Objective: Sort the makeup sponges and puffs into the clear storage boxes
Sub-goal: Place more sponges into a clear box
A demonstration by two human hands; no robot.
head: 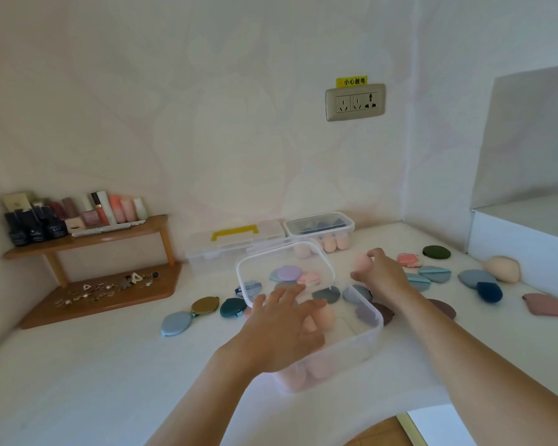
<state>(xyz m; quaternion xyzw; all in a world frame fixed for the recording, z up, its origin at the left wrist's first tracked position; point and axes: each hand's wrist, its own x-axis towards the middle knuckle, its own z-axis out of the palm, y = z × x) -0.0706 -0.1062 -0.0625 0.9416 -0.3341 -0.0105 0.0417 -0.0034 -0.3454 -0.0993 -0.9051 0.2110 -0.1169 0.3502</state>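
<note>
Above open clear storage box (361, 341), left hand (281, 333) spread, fingers loose, grasping nothing. At 1 o'clock from box, right hand (382, 275) pinches pink makeup sponge (363, 262). Box mouth lies toward 7 o'clock from sponge, near; right hand nearer. Sponge's long axis unclear. Loose puffs scattered from 9 through 3 o'clock.
</note>
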